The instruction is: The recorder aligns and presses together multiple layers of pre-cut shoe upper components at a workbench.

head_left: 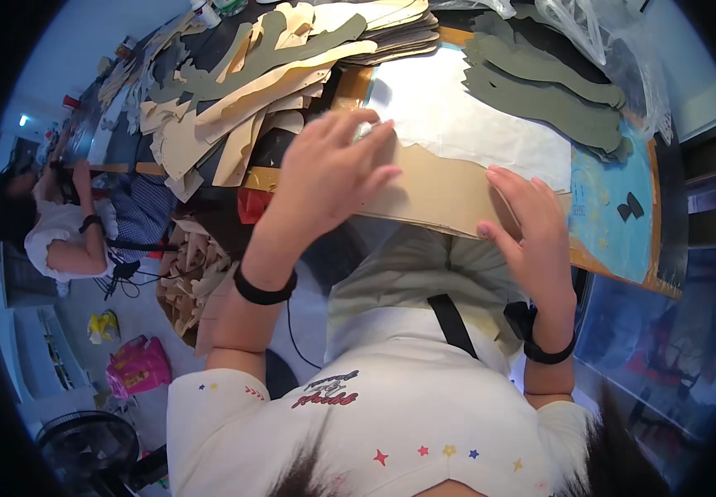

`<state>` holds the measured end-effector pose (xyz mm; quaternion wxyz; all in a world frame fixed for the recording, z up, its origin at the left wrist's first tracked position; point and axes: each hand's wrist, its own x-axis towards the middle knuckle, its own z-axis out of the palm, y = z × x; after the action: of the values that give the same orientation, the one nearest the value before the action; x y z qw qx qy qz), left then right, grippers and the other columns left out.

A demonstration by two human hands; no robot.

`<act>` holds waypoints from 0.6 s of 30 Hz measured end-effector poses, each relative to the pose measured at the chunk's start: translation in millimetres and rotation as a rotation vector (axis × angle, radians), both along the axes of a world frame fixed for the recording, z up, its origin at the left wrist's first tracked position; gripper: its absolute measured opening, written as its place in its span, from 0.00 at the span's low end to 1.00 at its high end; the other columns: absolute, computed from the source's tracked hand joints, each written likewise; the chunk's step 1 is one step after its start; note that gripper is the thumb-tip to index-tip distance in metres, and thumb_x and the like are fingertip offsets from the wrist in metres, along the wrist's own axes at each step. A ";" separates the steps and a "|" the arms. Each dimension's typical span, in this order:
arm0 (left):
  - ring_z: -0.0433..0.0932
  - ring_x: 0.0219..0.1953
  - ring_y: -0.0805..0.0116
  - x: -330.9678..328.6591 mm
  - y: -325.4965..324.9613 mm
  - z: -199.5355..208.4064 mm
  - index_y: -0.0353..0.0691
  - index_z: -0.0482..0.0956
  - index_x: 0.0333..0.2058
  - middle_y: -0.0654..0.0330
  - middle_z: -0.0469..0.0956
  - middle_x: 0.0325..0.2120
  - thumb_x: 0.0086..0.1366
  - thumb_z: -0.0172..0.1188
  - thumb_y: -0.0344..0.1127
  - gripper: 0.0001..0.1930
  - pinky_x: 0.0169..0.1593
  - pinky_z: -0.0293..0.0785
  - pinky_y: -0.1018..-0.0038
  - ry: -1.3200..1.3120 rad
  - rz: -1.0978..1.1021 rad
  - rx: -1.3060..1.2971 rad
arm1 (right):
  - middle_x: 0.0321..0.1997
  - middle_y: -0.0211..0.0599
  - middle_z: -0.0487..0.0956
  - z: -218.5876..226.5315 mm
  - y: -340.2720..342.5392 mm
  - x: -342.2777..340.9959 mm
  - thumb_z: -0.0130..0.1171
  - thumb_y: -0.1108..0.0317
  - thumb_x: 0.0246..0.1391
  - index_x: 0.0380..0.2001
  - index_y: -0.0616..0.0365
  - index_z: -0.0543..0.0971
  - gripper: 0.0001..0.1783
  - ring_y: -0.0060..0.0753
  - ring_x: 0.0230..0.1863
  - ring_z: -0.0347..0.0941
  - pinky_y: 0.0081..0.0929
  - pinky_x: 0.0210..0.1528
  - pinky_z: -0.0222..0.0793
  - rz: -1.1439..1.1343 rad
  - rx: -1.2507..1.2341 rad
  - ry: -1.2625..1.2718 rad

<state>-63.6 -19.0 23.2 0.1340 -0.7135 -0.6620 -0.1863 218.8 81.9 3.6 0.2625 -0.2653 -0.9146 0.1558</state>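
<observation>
A tan sheet-like piece (436,186) with a wavy far edge lies along the table's near edge, over a white sheet (441,103). My right hand (530,219) grips its right end, fingers on top and thumb at the near edge, where the piece bends up slightly. Over its left end hovers my left hand (325,170), fingers bent and apart, the thumb spread from them. A pale spot shows between those fingers; whether it is a small object or the white sheet beneath, I cannot make out.
Tan and dark green cut pieces (267,83) pile up at the far left. Dark green curved pieces (540,87) lie at the far right beside clear plastic bags (598,41). Two small black pieces (630,207) rest on the blue surface (610,228). Another person (68,219) sits at left.
</observation>
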 end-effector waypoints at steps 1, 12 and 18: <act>0.76 0.55 0.52 6.3 1.1 -5.4 0.45 0.79 0.61 0.55 0.77 0.54 0.66 0.67 0.47 0.27 0.61 0.71 0.60 -0.054 -0.005 -0.048 | 0.63 0.37 0.79 1.2 0.6 1.0 0.73 0.63 0.50 0.60 0.55 0.77 0.33 0.48 0.63 0.73 0.49 0.70 0.64 0.002 -0.002 -0.004; 0.78 0.45 0.56 1.5 14.9 -12.9 0.45 0.83 0.55 0.58 0.78 0.43 0.62 0.71 0.47 0.24 0.51 0.76 0.63 -0.250 -0.020 -0.114 | 0.62 0.35 0.80 6.8 4.8 2.5 0.73 0.69 0.45 0.56 0.55 0.81 0.30 0.45 0.59 0.74 0.43 0.64 0.68 0.021 -0.098 -0.001; 0.78 0.43 0.58 5.3 10.0 -34.5 0.43 0.85 0.52 0.58 0.79 0.41 0.60 0.73 0.34 0.20 0.47 0.78 0.66 -0.279 0.019 0.106 | 0.63 0.35 0.80 4.1 3.4 2.1 0.73 0.70 0.45 0.54 0.56 0.82 0.29 0.46 0.61 0.73 0.42 0.64 0.69 0.001 -0.102 -0.011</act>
<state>-58.3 -9.0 -11.2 0.0800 -0.6665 -0.6700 -0.3169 221.0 85.2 7.8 0.2436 -0.2785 -0.9070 0.2009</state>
